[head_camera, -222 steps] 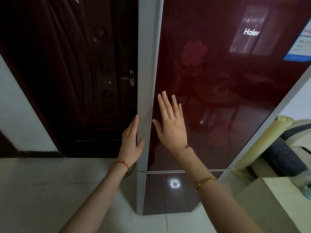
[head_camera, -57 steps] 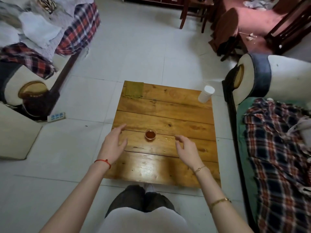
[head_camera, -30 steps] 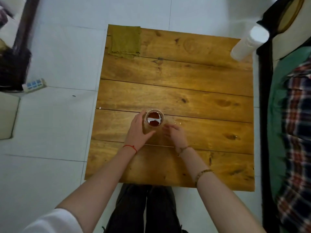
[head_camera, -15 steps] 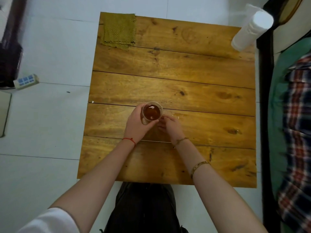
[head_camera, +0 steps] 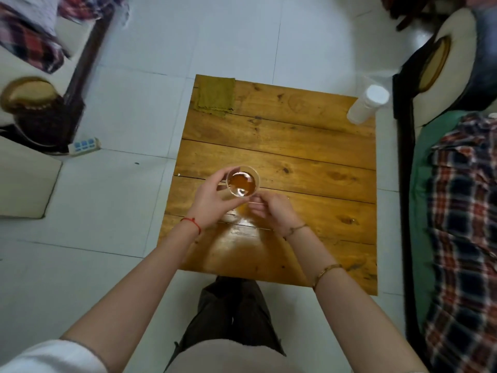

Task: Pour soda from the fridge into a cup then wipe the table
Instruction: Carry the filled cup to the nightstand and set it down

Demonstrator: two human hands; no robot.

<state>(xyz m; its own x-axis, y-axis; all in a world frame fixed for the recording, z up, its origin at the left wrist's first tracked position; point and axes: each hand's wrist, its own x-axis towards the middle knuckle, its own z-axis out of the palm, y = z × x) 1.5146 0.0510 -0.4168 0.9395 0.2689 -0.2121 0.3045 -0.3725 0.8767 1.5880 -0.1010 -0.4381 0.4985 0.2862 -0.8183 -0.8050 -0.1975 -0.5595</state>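
clear cup (head_camera: 242, 181) of brown soda gripped by left hand (head_camera: 208, 200).

Left hand (head_camera: 208, 199) with fingers curled in a grip, right hand (head_camera: 274, 210) loosely curled beside it

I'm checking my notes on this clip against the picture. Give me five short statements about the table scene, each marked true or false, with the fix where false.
1. The left hand grips the cup. True.
2. The cup is empty. False: it holds amber liquid.
3. The green cloth lies at the far left corner of the table. True.
4. The white bottle lies on its side in the middle of the table. False: it stands at the far right corner.
5. The right hand holds the cloth. False: it is beside the cup, far from the cloth.
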